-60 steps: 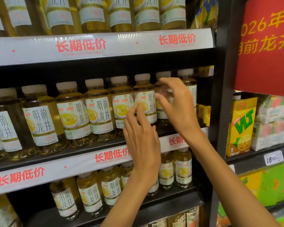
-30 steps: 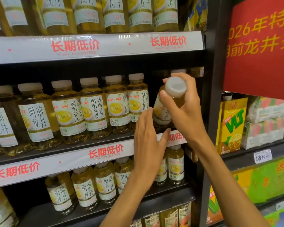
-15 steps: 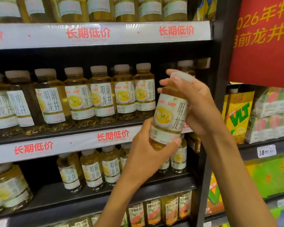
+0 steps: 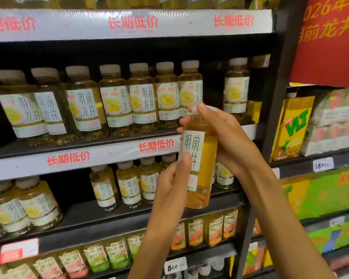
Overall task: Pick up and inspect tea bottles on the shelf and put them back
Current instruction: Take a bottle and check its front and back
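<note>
- The tea bottle [image 4: 197,158] is now off the shelf and held upright in front of the middle shelf [image 4: 109,156], with both hands on it, so the pick-up is done and the inspecting is under way.
- The right hand [image 4: 228,137] wraps the bottle's neck and upper body from the right, fingers curled around to the front; the cap is mostly hidden behind them.
- The left hand [image 4: 169,190] holds the lower body from the left, its thumb pressed flat on the label.
- Half a second ago the label showed its yellow picture; now the side with the large dark characters faces the camera (the bottle has been turned, it seems, for reading).
- Two seconds ago both hands were only reaching toward the row; a gap [image 4: 214,93] now stands in the row of bottles [image 4: 143,99] near the right end.
- By my judgement, that gap is where the bottle should go back once checked.
</note>
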`<action>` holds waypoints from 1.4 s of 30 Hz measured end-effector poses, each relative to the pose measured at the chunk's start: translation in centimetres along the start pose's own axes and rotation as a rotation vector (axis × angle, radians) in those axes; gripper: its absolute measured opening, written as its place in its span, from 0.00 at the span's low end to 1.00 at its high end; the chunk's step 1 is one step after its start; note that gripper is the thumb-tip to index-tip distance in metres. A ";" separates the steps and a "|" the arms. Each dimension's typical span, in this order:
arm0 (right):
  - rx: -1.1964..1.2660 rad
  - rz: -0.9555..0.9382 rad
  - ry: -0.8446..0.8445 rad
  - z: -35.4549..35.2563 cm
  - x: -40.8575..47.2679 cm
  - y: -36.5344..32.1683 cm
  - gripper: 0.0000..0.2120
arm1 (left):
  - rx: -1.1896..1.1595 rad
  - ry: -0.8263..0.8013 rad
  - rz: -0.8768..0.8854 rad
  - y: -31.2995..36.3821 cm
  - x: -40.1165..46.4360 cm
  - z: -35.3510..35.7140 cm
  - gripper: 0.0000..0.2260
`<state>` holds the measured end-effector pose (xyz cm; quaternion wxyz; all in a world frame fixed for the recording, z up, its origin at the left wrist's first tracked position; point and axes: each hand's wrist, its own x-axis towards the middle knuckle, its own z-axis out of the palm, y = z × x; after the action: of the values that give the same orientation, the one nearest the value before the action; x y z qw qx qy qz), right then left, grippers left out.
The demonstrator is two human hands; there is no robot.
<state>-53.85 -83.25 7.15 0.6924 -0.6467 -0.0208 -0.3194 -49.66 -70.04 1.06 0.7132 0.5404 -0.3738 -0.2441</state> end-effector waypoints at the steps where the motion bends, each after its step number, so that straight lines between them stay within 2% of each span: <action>1: -0.034 0.010 0.005 0.4 -0.3 0.0 0.15 | -0.038 0.023 -0.024 -0.1 -0.3 -0.1 0.19; 3: 0.005 0.055 -0.003 0.9 -1.0 0.1 0.20 | -0.199 0.024 -0.107 -0.5 -0.9 -0.4 0.23; 6: 0.252 0.148 -0.046 1.2 -2.1 0.5 0.24 | -0.464 -0.139 -0.211 -0.8 -2.0 -0.6 0.27; 9: 0.380 0.155 -0.049 1.4 -3.0 1.3 0.21 | -0.535 -0.221 -0.274 -1.7 -2.8 -0.4 0.29; 11: 0.397 0.123 -0.051 1.6 -3.4 1.3 0.19 | -0.443 -0.167 -0.284 -2.2 -2.9 -0.5 0.31; 15: 0.127 0.056 0.049 1.7 -3.9 0.9 0.18 | -0.153 0.004 -0.257 -1.9 -3.0 -0.7 0.26; 18: -0.042 0.022 0.111 2.2 -4.1 0.8 0.19 | -0.122 0.083 -0.236 -1.7 -3.0 -0.3 0.24; 21: -0.101 0.021 0.108 2.1 -4.1 0.8 0.20 | -0.201 0.109 -0.279 -2.0 -2.8 0.2 0.28; 23: -0.024 0.042 0.053 1.6 -4.0 0.7 0.19 | -0.371 0.037 -0.352 -2.2 -2.6 0.0 0.28; 25: 0.162 0.092 -0.019 1.2 -4.0 0.9 0.19 | -0.530 -0.105 -0.383 -2.4 -2.7 0.0 0.27; 28: 0.366 0.137 -0.063 0.9 -3.8 1.6 0.18 | -0.589 -0.217 -0.427 -3.5 -2.4 0.5 0.30; 30: 0.388 0.119 -0.076 0.5 -3.7 1.8 0.14 | -0.516 -0.187 -0.456 -4.2 -2.2 0.6 0.30; 33: 0.138 0.072 0.008 -0.3 -3.7 1.7 0.11 | -0.233 0.042 -0.417 -4.9 -1.6 0.1 0.27; 36: -0.066 0.058 0.086 -0.6 -3.6 2.0 0.12 | -0.073 0.091 -0.416 -4.6 -1.7 0.5 0.46; 38: -0.111 0.077 0.090 -0.6 -3.5 2.2 0.12 | -0.045 0.142 -0.435 -4.5 -1.8 1.2 0.52; 40: -0.103 0.098 0.063 -0.9 -3.4 2.3 0.14 | -0.213 0.114 -0.435 -5.0 -1.8 1.3 0.46; 42: 0.013 0.131 0.014 -1.3 -3.5 2.3 0.15 | -0.483 -0.008 -0.454 -4.9 -2.2 1.4 0.35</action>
<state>-56.06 -83.03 3.32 0.7161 -0.6399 0.0243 -0.2777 -51.81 -70.67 -4.00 0.7467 0.4242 -0.1778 -0.4805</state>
